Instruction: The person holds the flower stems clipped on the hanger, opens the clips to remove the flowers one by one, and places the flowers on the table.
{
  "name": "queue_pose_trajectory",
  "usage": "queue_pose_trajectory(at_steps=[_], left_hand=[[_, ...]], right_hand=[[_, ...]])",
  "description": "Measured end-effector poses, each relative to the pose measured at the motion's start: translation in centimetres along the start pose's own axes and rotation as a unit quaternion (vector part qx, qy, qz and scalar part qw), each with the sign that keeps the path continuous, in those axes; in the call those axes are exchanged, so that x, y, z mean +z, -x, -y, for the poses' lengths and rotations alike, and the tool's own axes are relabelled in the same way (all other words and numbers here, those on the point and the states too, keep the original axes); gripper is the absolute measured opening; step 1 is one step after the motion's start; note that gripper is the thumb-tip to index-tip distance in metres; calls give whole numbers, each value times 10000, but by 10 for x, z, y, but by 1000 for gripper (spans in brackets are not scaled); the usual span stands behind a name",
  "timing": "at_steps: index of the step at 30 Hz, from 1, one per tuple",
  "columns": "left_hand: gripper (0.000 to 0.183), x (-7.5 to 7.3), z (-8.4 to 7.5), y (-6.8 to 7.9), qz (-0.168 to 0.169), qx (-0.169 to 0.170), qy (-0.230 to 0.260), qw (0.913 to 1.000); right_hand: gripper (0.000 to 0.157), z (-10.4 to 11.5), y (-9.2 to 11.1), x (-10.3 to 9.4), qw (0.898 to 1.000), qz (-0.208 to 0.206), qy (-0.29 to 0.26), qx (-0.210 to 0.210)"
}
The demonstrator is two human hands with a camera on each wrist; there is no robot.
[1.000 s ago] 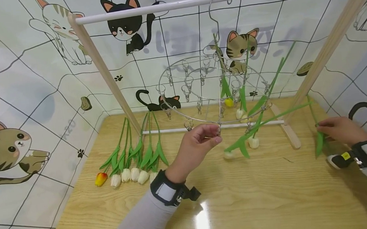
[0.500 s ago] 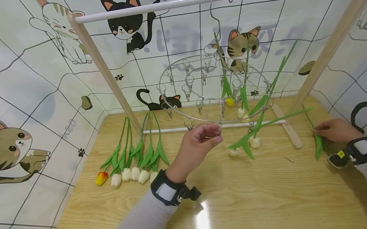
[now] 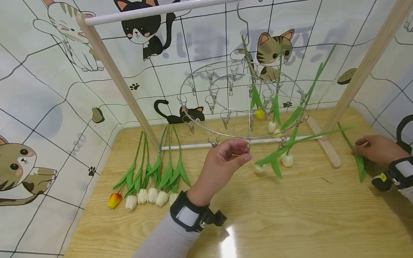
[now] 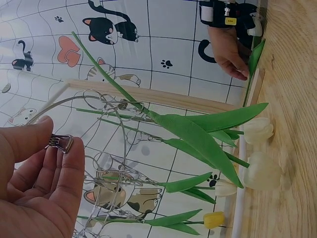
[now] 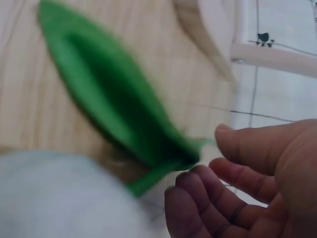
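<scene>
My left hand (image 3: 222,161) pinches a small metal clip (image 4: 60,143) between thumb and fingers, at the front rim of a round wire clip hanger (image 3: 228,136). At the right, low over the table, my right hand (image 3: 379,149) holds an artificial tulip by its green stem; its leaf (image 5: 109,89) and blurred white bloom (image 5: 64,198) fill much of the right wrist view. Several tulips hang head down from the hanger's right side, among them a white tulip (image 3: 287,160) and a yellow tulip (image 3: 259,114). Other clips (image 3: 225,121) dangle without flowers.
The hanger hooks over the white rail (image 3: 171,11) of a wooden-legged rack (image 3: 118,81). On the table's left lie several white tulips (image 3: 142,196) and one orange-yellow tulip (image 3: 114,200). A rack foot (image 3: 324,145) stands left of my right hand. Cat-printed sheeting covers the walls.
My right hand and its tulip have shifted slightly left and down, with the stem's tip dropping. The hanging tulips sway a little. My left hand keeps its pinch on the clip.
</scene>
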State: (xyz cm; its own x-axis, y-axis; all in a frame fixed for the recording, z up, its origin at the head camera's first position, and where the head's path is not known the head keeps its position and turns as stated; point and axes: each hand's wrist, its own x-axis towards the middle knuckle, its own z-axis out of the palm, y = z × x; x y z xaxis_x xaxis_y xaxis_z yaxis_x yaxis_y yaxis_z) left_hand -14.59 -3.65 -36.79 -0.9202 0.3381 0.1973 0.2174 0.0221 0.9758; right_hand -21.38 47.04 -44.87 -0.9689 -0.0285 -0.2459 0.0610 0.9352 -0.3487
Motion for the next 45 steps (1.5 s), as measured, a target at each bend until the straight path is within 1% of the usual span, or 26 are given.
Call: queue_pose_trajectory(at_steps=[3, 7, 9, 11, 13, 15, 17, 19, 22, 27, 32, 34, 37, 41, 45], left_hand=[[30, 0, 0, 0, 19, 1, -1, 10000], [30, 0, -1, 1, 24, 11, -7, 10000], [30, 0, -1, 1, 8, 17, -9, 10000], [30, 0, -2, 2, -6, 12, -24, 10000], [30, 0, -2, 2, 2, 18, -32, 10000], [30, 0, -2, 2, 16, 17, -46, 10000], [29, 0, -2, 1, 36, 20, -59, 10000], [29, 0, -2, 1, 42, 21, -69, 10000], [29, 0, -2, 1, 37, 15, -83, 10000], [29, -1, -2, 1, 43, 2, -76, 10000], [29, -1, -2, 1, 40, 19, -63, 10000], [28, -1, -2, 1, 32, 8, -62, 10000], [29, -1, -2, 1, 29, -15, -59, 10000], [29, -2, -2, 1, 29, -7, -72, 10000], [30, -3, -1, 2, 41, 39, -93, 9999]], right_hand=[[66, 10, 5, -7, 9996, -193, 152, -102], [70, 36, 16, -19, 9989, -382, 138, -244], [70, 55, 24, -22, 9979, -530, -71, -373], [66, 75, 33, -22, 9948, -717, -344, -635], [58, 95, 42, -19, 9880, -1031, -628, -967], [47, 114, 51, -13, 9783, -1288, -952, -1318], [38, 130, 60, -7, 9689, -1436, -1162, -1647], [32, 145, 67, -1, 9614, -1521, -1364, -1842], [26, 166, 75, 11, 9501, -1545, -1629, -2167], [28, 192, 81, 31, 9278, -1321, -2282, -2641], [29, 207, 77, 51, 9113, -1003, -2986, -2650], [28, 212, 75, 59, 9066, -975, -3151, -2632], [28, 218, 71, 68, 8960, -911, -3436, -2663], [21, 225, 65, 77, 8919, -848, -3591, -2613], [14, 227, 62, 83, 8950, -845, -3614, -2475]])
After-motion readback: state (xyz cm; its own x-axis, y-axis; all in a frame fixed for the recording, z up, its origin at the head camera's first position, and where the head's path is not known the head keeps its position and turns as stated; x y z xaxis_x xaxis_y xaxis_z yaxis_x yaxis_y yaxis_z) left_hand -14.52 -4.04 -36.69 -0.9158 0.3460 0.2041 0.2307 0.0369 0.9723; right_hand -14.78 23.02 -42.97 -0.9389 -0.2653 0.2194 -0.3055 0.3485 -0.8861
